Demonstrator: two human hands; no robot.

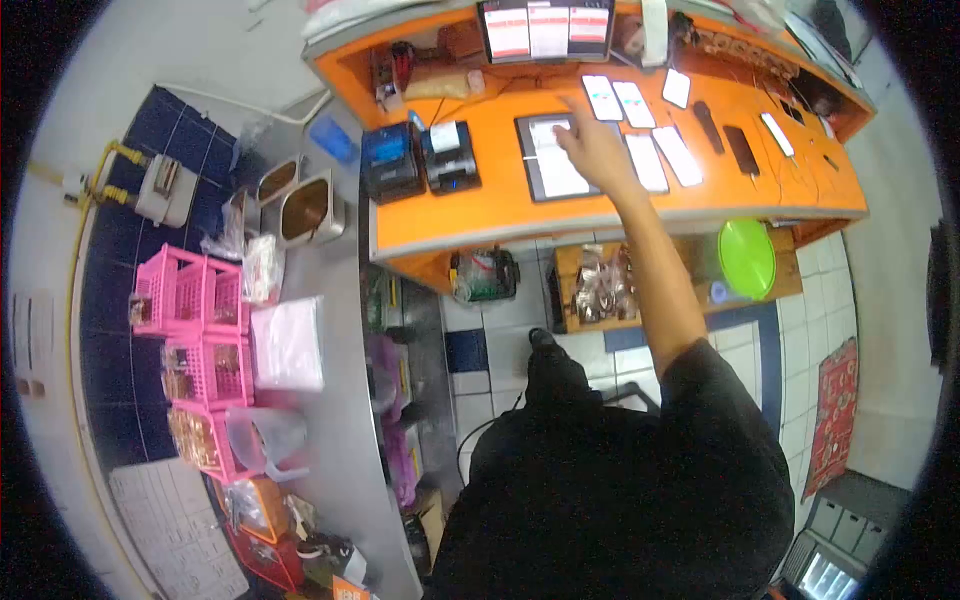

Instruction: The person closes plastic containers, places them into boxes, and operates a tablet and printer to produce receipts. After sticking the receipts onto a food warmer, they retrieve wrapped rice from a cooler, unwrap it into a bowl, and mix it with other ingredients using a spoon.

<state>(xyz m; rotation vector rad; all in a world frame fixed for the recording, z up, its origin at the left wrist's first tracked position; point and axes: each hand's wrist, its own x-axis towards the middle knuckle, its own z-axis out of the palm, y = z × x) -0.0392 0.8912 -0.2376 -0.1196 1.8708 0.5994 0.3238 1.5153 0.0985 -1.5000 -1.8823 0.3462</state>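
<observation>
My right hand (595, 152) reaches over the orange counter, holding nothing that shows, with its thumb and a finger stretched out apart. It overlaps the right side of a tablet (560, 178) with a lit white screen in a dark case. Several lit phones lie around the hand: one phone (601, 98) just beyond it, another phone (646, 163) to its right, and a third phone (679, 156) beside that. My left hand is out of view.
Two black printers (450, 158) stand at the counter's left, below a monitor (548, 32) at the back. A dark phone (741, 150) and cables lie to the right. A steel worktop (345, 430) with pink baskets (215, 370) runs along my left. A green lid (746, 260) sits below the counter.
</observation>
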